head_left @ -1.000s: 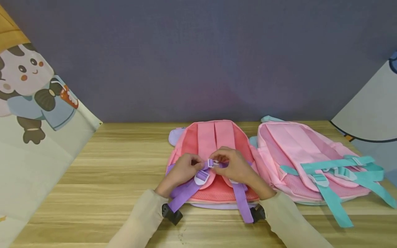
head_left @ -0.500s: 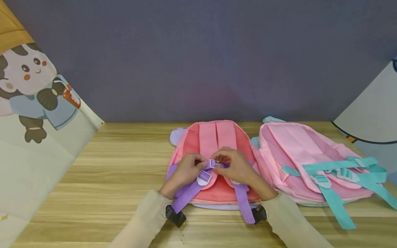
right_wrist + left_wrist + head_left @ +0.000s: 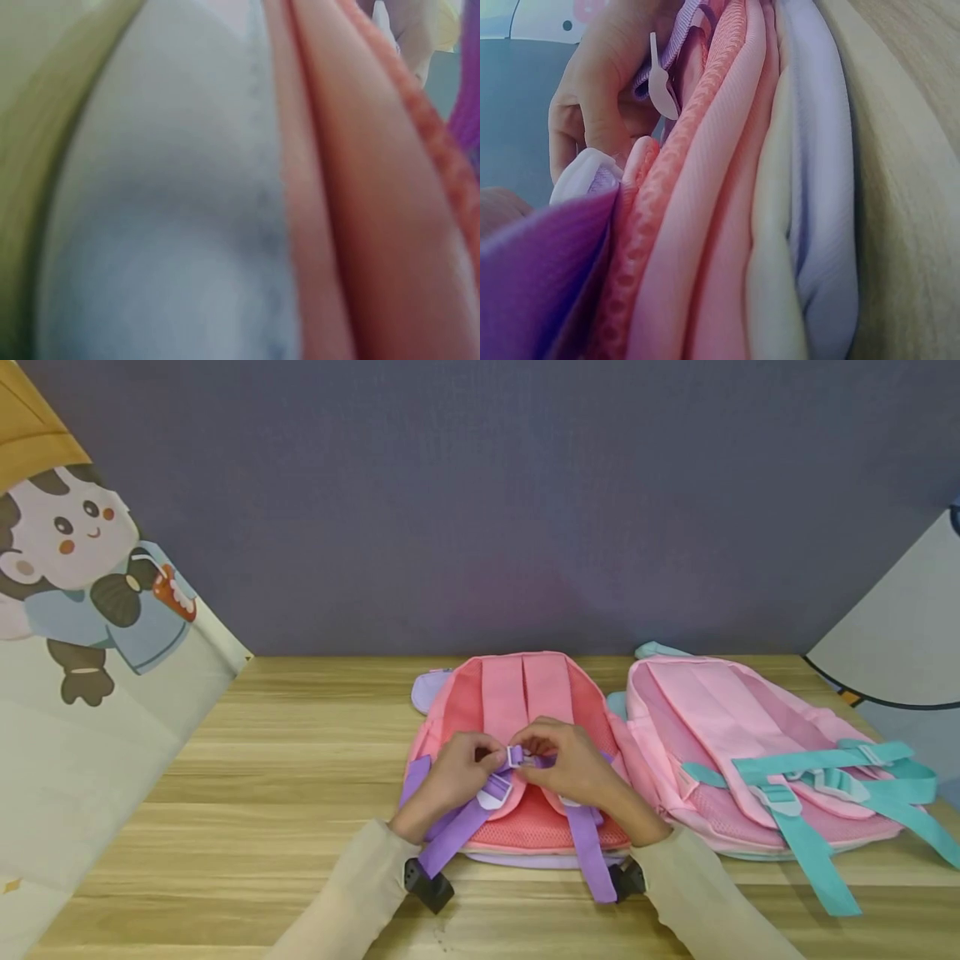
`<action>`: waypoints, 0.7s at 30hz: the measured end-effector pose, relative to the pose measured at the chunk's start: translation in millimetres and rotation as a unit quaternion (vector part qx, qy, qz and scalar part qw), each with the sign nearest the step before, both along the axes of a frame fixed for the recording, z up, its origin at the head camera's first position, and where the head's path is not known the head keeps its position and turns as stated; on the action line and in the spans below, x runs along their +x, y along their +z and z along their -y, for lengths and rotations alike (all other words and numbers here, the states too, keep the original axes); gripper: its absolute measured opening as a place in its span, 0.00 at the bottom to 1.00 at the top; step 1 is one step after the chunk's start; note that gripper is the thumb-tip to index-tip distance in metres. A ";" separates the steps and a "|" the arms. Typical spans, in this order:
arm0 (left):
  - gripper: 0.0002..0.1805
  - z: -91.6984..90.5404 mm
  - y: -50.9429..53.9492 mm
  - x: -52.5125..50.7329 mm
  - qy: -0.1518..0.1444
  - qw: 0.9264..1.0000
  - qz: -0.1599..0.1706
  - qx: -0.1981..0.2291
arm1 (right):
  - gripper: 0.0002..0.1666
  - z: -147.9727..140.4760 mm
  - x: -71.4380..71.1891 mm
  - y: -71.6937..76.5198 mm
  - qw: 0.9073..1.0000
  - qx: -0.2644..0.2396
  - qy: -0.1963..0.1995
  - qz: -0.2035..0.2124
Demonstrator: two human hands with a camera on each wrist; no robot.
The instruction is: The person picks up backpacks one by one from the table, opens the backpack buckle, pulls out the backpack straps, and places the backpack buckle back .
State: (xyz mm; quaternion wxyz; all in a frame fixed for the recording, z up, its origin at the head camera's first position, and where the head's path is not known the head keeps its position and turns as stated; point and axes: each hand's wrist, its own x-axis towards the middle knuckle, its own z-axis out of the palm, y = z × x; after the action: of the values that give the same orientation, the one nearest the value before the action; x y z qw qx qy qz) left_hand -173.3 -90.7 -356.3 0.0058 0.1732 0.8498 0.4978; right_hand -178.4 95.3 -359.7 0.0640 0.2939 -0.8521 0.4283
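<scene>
A coral-pink backpack (image 3: 461, 710) lies with its shoulder straps upward in the head view. Over its middle, a small white buckle (image 3: 514, 756) on a purple strap sits between both hands. My left hand (image 3: 457, 772) pinches the purple webbing just left of the buckle. My right hand (image 3: 570, 764) pinches at the buckle's right side, its fingertips partly hiding that end. Below hang two purple strap ends (image 3: 590, 856), with a white adjuster (image 3: 495, 792) near the left hand. The left wrist view shows a hand above the bag's edge. The right wrist view is mostly blurred fabric.
A light pink backpack (image 3: 712, 714) with teal straps (image 3: 813, 864) lies against the first on the right. Both rest on a wood-grain table (image 3: 300, 735). A dark grey panel (image 3: 480, 510) stands behind, and a cartoon-printed panel (image 3: 112, 693) at the left.
The head view has shifted slightly, so the scene sits a little farther right. Both hands keep nearly the same hold at the buckle; the left hand has shifted very slightly.
</scene>
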 end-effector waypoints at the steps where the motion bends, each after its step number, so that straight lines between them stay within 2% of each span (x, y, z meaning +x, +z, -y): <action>1: 0.06 0.3 0.2 0.1 -0.002 1.000 0.002 0.001 | 0.16 0.0 0.0 -0.3 1.000 -0.001 -0.001 -0.001; 13: 0.07 14.4 2.8 -4.9 -0.043 0.999 0.012 -0.015 | 0.16 0.2 -1.2 0.0 1.000 -0.010 -0.006 0.011; 17: 0.07 15.2 3.1 -5.9 -0.039 0.999 0.019 -0.015 | 0.16 0.4 -0.9 0.2 1.000 -0.010 -0.010 0.019; 21: 0.07 12.7 2.7 -5.4 -0.028 0.999 0.011 -0.018 | 0.16 0.3 -0.8 -0.4 1.000 -0.004 -0.010 0.014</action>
State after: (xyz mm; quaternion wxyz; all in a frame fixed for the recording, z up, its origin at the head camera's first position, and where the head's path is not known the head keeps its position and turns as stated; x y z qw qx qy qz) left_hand -178.7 -103.4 -353.6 0.0319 0.1910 0.8535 0.4838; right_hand -179.1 95.0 -360.0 0.0577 0.2786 -0.8541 0.4355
